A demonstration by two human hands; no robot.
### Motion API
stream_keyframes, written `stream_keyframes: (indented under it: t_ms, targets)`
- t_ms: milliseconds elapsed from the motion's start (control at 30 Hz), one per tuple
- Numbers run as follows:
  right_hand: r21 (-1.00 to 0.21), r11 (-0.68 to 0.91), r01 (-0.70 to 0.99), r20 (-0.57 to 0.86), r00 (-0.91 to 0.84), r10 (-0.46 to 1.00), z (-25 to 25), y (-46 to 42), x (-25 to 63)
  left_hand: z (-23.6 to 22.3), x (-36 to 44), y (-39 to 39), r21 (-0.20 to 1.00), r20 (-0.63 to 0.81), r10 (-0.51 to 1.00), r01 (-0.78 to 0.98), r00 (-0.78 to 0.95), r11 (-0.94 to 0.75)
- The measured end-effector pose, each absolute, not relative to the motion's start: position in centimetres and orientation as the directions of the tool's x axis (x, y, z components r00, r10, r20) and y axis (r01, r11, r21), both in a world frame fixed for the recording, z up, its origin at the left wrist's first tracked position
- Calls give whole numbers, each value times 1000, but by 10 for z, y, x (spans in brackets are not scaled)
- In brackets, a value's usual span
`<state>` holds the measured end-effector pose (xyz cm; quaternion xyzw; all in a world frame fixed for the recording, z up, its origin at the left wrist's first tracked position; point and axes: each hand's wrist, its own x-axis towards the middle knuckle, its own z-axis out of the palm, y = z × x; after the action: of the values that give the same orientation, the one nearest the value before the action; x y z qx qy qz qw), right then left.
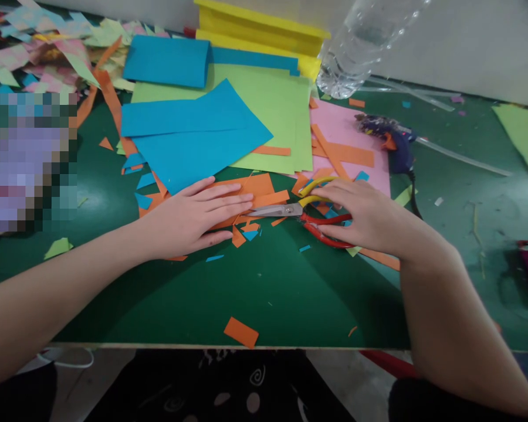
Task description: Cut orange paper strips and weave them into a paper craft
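Note:
My left hand (202,212) lies flat, fingers stretched out, over orange paper pieces (259,186) in the middle of the table. My right hand (365,214) has hold of scissors (290,210), one handle yellow and the other red. Their blades point left, with the tips at the fingertips of my left hand, among orange strips. Small orange and blue scraps (250,235) lie around both hands. Just beyond my left hand, folded blue paper (189,140) overlaps light green sheets (286,117).
A glue gun (396,140) rests on the right near a pink sheet (352,126). Behind stand a clear plastic bottle (352,53) and folded yellow paper (264,26). Paper strips (61,53) heap at the back left. An orange rectangle (241,332) lies by the table's front edge.

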<state>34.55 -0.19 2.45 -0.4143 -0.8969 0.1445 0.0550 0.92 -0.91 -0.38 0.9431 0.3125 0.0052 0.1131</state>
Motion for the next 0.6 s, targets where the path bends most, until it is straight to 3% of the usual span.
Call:
stream_keyframes:
  t_ms: [600]
  targets:
    - [-309,615,725,-19,-652,758,25,-2,344,-5,9,-9,227,-42,587,580,809,-782]
